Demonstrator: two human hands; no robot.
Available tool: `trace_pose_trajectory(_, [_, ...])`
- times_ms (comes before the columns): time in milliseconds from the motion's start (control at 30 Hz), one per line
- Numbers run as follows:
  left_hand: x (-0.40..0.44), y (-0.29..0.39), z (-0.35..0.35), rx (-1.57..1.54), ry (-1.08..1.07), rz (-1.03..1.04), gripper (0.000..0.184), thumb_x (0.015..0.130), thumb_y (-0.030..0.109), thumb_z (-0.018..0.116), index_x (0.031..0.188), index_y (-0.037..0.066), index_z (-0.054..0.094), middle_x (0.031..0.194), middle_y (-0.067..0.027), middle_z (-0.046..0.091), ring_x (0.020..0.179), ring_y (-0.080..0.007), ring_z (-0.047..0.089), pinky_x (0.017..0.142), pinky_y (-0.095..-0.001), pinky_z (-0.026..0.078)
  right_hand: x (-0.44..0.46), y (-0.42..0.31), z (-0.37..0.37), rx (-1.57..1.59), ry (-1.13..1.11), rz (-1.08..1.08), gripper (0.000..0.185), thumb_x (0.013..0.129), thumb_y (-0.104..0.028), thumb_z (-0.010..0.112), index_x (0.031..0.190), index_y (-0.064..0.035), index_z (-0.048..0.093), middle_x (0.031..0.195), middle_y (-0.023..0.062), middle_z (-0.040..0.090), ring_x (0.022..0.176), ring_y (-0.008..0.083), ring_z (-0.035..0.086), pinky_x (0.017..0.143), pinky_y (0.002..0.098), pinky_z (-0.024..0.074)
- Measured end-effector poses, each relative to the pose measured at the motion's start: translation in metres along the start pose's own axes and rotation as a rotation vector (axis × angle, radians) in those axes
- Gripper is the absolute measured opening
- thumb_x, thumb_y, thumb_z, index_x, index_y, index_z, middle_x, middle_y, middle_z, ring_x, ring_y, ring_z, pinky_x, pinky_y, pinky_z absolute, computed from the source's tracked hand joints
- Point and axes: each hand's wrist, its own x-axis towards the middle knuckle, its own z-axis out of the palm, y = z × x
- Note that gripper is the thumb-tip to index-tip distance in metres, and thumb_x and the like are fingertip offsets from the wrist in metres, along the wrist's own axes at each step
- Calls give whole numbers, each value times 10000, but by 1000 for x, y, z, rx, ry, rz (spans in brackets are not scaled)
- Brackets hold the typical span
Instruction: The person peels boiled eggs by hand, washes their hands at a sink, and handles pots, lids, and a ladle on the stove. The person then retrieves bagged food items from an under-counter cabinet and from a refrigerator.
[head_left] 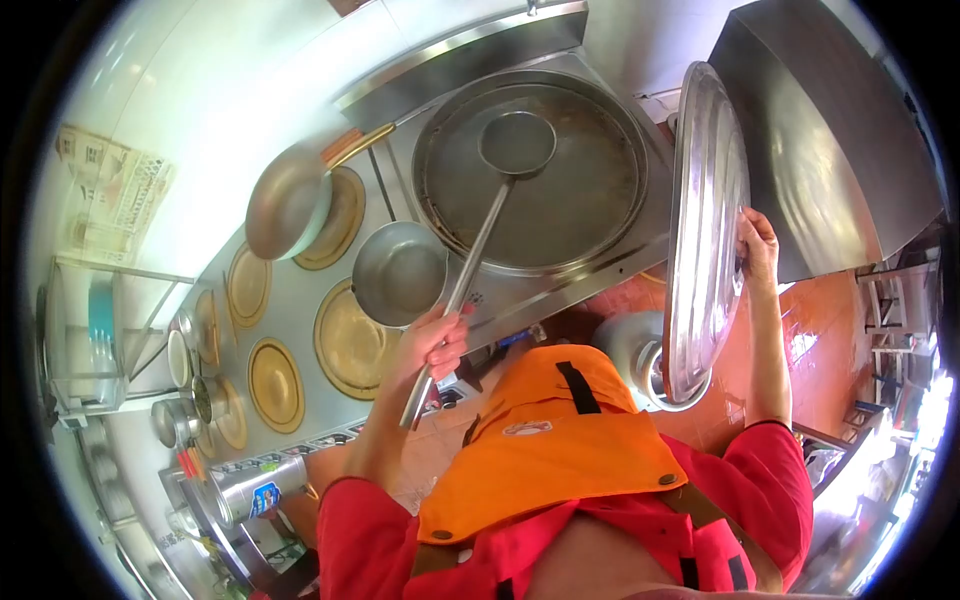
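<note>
My left hand [437, 343] is closed round the metal handle of a long ladle [517, 143]. The ladle's round bowl is over a large round pan [590, 185] set in the steel stove top. A grey saucepan [400, 272] stands just beyond my left hand. On the right, my right hand [757, 242] grips a big round metal lid [705, 230] at the middle of its outer side. The lid is upright, edge-on, beside the large pan.
A frying pan [290, 202] and several round burner plates [275, 385] are on the left of the stove. Below the lid stands a metal pot [630, 345]. A steel hood-like panel [820, 140] rises at the right. A wire rack [115, 330] is at far left.
</note>
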Motion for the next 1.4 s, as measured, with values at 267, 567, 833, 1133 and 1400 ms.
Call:
trace_pose_trajectory(267, [-80, 2, 4, -21, 10, 55, 304, 1004, 200, 427, 1249, 23, 469, 747, 30, 411, 400, 4, 271, 295, -160, 245, 14, 21, 1, 37, -103, -26, 155, 869, -90, 661, 1020, -60, 642, 696, -57, 533, 495, 4, 361, 424, 162, 257])
trace_pose_trajectory(567, [-172, -12, 7, -31, 159, 129, 323, 987, 193, 464, 1260, 20, 454, 738, 17, 402, 395, -11, 309, 291, -179, 267, 1, 18, 37, -47, -157, -30, 138, 872, -108, 666, 999, -57, 647, 655, -70, 519, 478, 0, 374, 415, 160, 259])
trace_pose_trajectory(833, [-225, -46, -4, -104, 308, 162, 299, 967, 171, 477, 1222, 17, 456, 696, 13, 383, 391, -29, 307, 295, -182, 250, 9, 30, 47, -96, -196, -55, 156, 863, -108, 674, 1007, -49, 663, 664, -77, 541, 492, 0, 391, 440, 157, 268])
trace_pose_trajectory(1133, [-252, -82, -21, -127, 396, 184, 302, 964, 164, 473, 1207, -10, 428, 675, 2, 385, 372, -36, 325, 293, -181, 278, 16, 39, 56, -96, -219, -78, 170, 860, -147, 697, 1007, -73, 657, 653, -68, 516, 467, 2, 384, 407, 158, 277])
trace_pose_trajectory(1400, [-252, -88, -21, -99, 450, 175, 284, 962, 162, 471, 1189, -3, 426, 664, 7, 382, 374, -36, 309, 298, -179, 265, 9, 41, 61, -45, -235, -76, 121, 864, -104, 677, 974, -56, 658, 661, -68, 547, 478, -3, 392, 417, 152, 271])
